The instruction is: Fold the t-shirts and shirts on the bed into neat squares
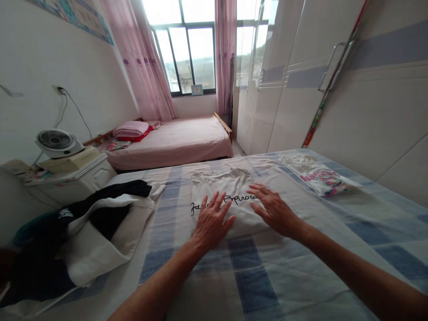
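Observation:
A white T-shirt (222,180) with black script lettering lies folded into a rectangle on the bed, its neckline pointing away from me. My left hand (214,218) rests flat on its left half, fingers spread, covering part of the lettering. Over the right edge of the shirt is my right hand (272,207), palm down with its fingers apart. Neither hand grips the cloth. Beneath everything is a blue and white checked bedsheet (252,281).
Another folded white shirt (317,176) with a pink print lies at right. Black and white clothes (107,236) are heaped at left. Beyond stand a pink-covered bed (187,138), a small fan (55,141) on a white cabinet (80,176), and a tall wardrobe (284,102) along the right.

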